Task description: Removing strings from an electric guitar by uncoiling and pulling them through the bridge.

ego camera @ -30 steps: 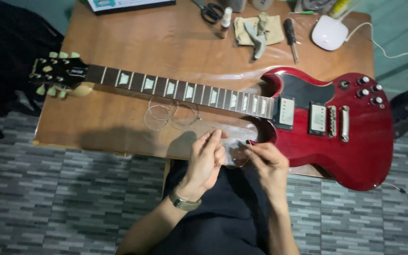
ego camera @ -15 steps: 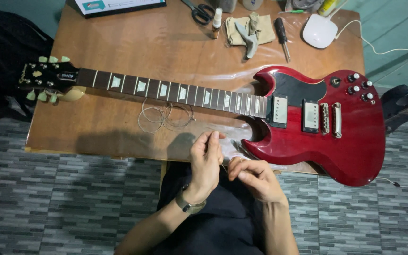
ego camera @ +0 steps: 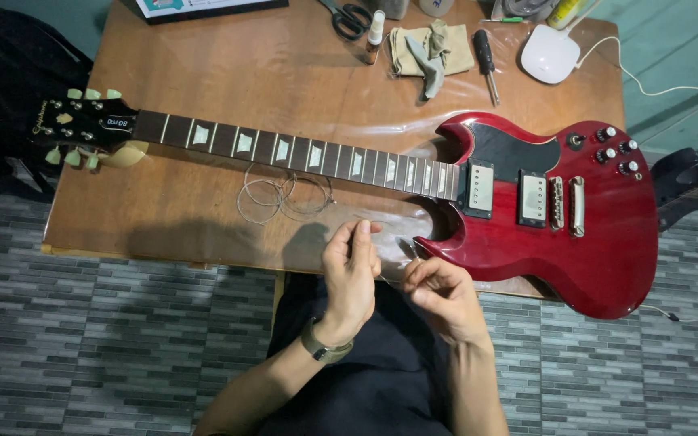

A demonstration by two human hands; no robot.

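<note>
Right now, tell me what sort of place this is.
Probably a home or small workbench set up for guitar repair. A red electric guitar lies stringless on a wooden table, beside coiled strings, a screwdriver and scissors.

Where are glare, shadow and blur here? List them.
Head view: soft glare on the clear plastic sheet and the guitar body's gloss; both hands' shadows fall on the table near the front edge; focus is sharp overall, no evident motion blur on either hand.

One red guitar (ego camera: pixel 543 218), one scissors (ego camera: pixel 351 18), one screwdriver (ego camera: pixel 486 58), one cloth (ego camera: pixel 430 48), two hands, one wristwatch (ego camera: pixel 322 349).
</note>
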